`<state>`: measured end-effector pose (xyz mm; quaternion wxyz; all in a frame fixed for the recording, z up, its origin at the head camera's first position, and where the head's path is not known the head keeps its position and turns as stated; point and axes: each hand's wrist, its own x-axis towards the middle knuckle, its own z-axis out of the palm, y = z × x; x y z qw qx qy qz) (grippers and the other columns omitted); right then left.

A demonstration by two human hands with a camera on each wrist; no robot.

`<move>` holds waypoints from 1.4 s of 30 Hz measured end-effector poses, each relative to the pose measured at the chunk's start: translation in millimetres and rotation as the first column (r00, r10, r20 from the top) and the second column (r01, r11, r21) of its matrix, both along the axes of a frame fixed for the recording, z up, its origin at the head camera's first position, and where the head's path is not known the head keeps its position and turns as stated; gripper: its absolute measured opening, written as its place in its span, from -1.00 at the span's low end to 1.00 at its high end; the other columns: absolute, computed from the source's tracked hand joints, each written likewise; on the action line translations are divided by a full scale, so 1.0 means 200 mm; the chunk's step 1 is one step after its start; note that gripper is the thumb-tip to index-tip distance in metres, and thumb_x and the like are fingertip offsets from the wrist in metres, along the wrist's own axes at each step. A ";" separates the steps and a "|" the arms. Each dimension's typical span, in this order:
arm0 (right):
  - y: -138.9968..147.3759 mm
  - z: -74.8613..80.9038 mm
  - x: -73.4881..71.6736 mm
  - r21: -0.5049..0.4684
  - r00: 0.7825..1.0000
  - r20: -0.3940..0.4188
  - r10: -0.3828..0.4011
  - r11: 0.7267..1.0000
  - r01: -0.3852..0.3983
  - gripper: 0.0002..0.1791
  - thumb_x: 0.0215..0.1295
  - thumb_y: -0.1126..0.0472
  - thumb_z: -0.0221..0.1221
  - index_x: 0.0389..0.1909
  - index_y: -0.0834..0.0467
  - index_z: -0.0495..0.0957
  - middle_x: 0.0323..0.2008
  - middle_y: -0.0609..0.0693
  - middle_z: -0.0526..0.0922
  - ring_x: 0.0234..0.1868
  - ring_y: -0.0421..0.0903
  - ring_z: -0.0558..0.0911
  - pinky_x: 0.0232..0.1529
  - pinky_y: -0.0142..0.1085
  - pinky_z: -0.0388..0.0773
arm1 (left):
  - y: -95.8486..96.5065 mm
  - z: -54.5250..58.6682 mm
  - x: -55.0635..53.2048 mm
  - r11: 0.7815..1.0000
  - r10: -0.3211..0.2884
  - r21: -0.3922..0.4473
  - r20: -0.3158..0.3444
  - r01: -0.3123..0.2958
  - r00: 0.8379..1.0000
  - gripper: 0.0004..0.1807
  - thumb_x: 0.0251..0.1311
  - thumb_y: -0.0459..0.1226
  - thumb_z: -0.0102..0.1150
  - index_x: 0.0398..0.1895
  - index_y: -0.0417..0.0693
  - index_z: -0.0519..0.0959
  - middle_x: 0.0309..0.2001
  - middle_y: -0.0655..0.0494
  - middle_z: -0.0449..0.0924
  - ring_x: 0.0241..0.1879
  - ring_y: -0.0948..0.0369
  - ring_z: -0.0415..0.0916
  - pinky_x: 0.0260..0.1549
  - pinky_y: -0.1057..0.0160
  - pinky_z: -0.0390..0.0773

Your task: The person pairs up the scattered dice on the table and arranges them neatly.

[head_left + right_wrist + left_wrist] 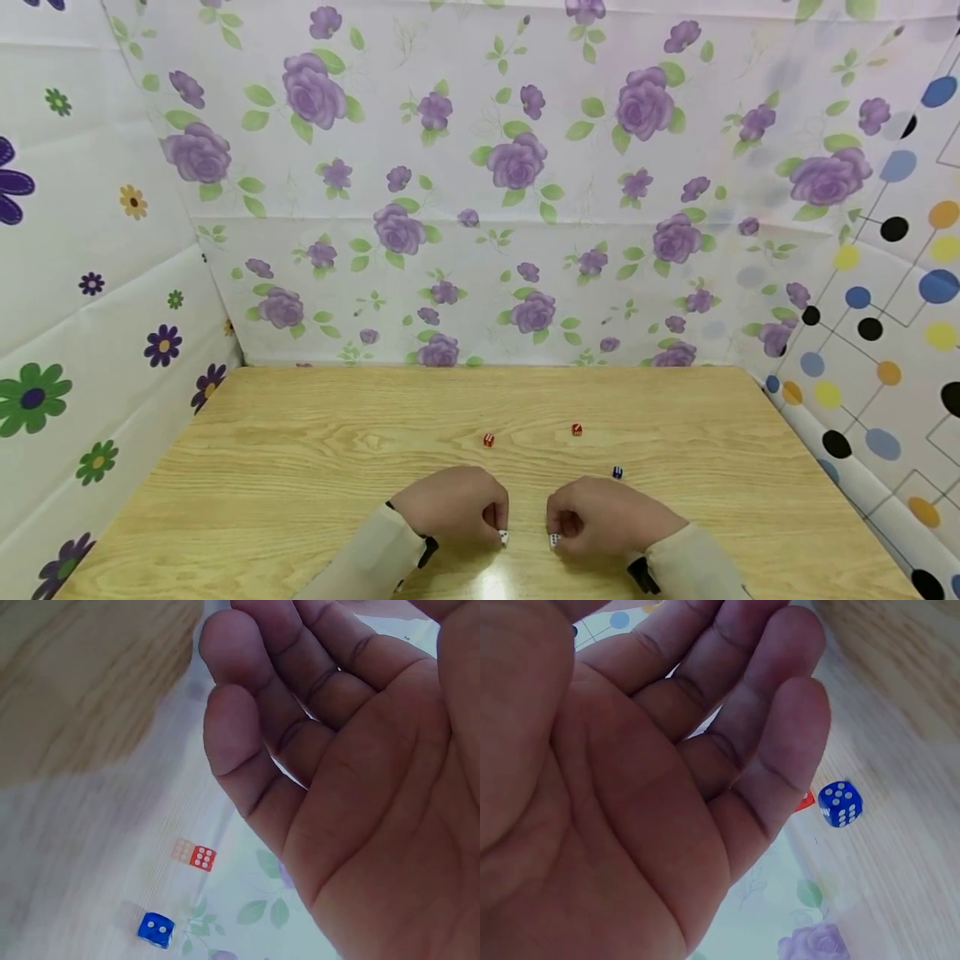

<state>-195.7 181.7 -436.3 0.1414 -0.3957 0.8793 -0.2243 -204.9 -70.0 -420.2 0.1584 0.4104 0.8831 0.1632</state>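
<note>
There are two hands [455, 504] [611, 517] and one desk [337, 433]. The head view shows two white dice [503, 537] [555, 540], two red dice [489, 439] [577, 430] and one blue die [617, 472]. Each wrist view shows one blue die and one red die; whether it is the same blue one cannot be told.

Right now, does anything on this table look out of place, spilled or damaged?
Nothing stands out: two red dice and a blue die lie on the table, while the left hand and right hand each pinch a white die. No spill shows.
</note>
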 end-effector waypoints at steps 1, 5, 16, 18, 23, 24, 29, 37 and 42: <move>0.00 0.00 0.00 0.002 1.000 0.008 -0.010 1.000 0.010 -0.87 0.14 0.18 0.25 -0.43 -0.17 0.56 -0.53 -0.33 0.50 -0.54 -0.42 0.40 -0.47 -0.47 0.41 | 0.00 0.00 0.00 1.000 0.001 0.005 0.011 -0.001 1.000 -0.91 0.02 -0.17 0.37 -0.47 0.23 0.61 -0.51 0.50 0.49 -0.51 0.51 0.42 -0.45 0.47 0.44; 0.00 0.04 0.00 0.012 0.998 0.028 -0.057 0.998 0.057 -0.87 0.15 0.20 0.22 -0.37 -0.15 0.57 -0.48 -0.31 0.52 -0.51 -0.39 0.42 -0.45 -0.45 0.42 | -0.02 0.00 -0.01 0.999 0.008 0.031 0.053 -0.009 0.999 -0.92 0.05 -0.20 0.35 -0.46 0.23 0.62 -0.49 0.50 0.51 -0.50 0.51 0.43 -0.44 0.46 0.45; 0.00 0.10 0.02 0.051 0.990 0.081 -0.112 0.993 0.109 -0.85 0.17 0.25 0.21 -0.45 -0.11 0.55 -0.54 -0.28 0.48 -0.55 -0.37 0.37 -0.47 -0.44 0.39 | -0.01 0.02 -0.02 0.999 -0.010 0.047 0.063 0.007 0.998 -0.95 0.07 -0.18 0.35 -0.46 0.21 0.65 -0.49 0.49 0.52 -0.51 0.51 0.43 -0.45 0.46 0.46; 0.00 0.09 0.03 0.065 0.990 0.082 -0.115 0.992 0.110 -0.83 0.15 0.25 0.22 -0.47 -0.13 0.53 -0.56 -0.28 0.47 -0.55 -0.37 0.36 -0.48 -0.43 0.37 | -0.01 0.01 -0.02 0.999 -0.015 0.038 0.057 0.013 0.998 -0.95 0.07 -0.17 0.35 -0.46 0.22 0.65 -0.49 0.50 0.52 -0.49 0.53 0.44 -0.44 0.47 0.46; -0.02 0.07 0.03 0.075 0.994 0.059 -0.096 0.993 0.091 -0.82 0.11 0.21 0.26 -0.51 -0.16 0.52 -0.60 -0.31 0.43 -0.58 -0.38 0.35 -0.49 -0.44 0.36 | 0.00 0.01 -0.02 1.000 -0.010 0.014 0.040 0.010 0.999 -0.93 0.07 -0.15 0.35 -0.48 0.25 0.64 -0.51 0.51 0.51 -0.50 0.54 0.43 -0.44 0.48 0.45; -0.03 0.07 0.03 0.075 0.994 0.055 -0.092 0.993 0.087 -0.82 0.10 0.20 0.27 -0.51 -0.16 0.52 -0.60 -0.32 0.43 -0.58 -0.38 0.35 -0.49 -0.44 0.36 | 0.00 0.00 -0.02 1.000 -0.006 0.010 0.038 0.005 0.999 -0.92 0.07 -0.14 0.35 -0.49 0.26 0.63 -0.51 0.52 0.50 -0.50 0.53 0.43 -0.45 0.48 0.45; -0.05 0.05 0.03 0.069 0.995 0.057 -0.078 0.995 0.075 -0.82 0.08 0.20 0.29 -0.53 -0.15 0.51 -0.61 -0.33 0.44 -0.59 -0.39 0.36 -0.51 -0.45 0.37 | 0.00 0.00 -0.01 1.000 -0.011 0.004 0.020 0.011 1.000 -0.87 0.09 -0.18 0.32 -0.54 0.28 0.60 -0.53 0.52 0.49 -0.52 0.53 0.42 -0.46 0.48 0.44; -0.07 0.02 0.02 0.039 0.999 0.043 -0.009 0.999 0.007 -0.84 0.11 0.20 0.28 -0.50 -0.13 0.52 -0.57 -0.35 0.46 -0.56 -0.43 0.38 -0.50 -0.48 0.40 | 0.02 0.00 0.00 0.999 -0.034 -0.003 0.030 0.034 0.999 -0.88 0.08 -0.18 0.32 -0.53 0.27 0.60 -0.54 0.52 0.49 -0.52 0.54 0.42 -0.48 0.50 0.43; -0.10 0.03 0.03 0.043 1.000 0.003 0.001 0.999 -0.002 -0.86 0.13 0.19 0.28 -0.49 -0.12 0.54 -0.55 -0.36 0.46 -0.55 -0.43 0.39 -0.48 -0.49 0.40 | 0.02 0.00 0.01 0.999 -0.045 0.006 0.040 0.045 0.998 -0.91 0.07 -0.16 0.33 -0.51 0.26 0.62 -0.53 0.52 0.51 -0.52 0.56 0.43 -0.48 0.51 0.44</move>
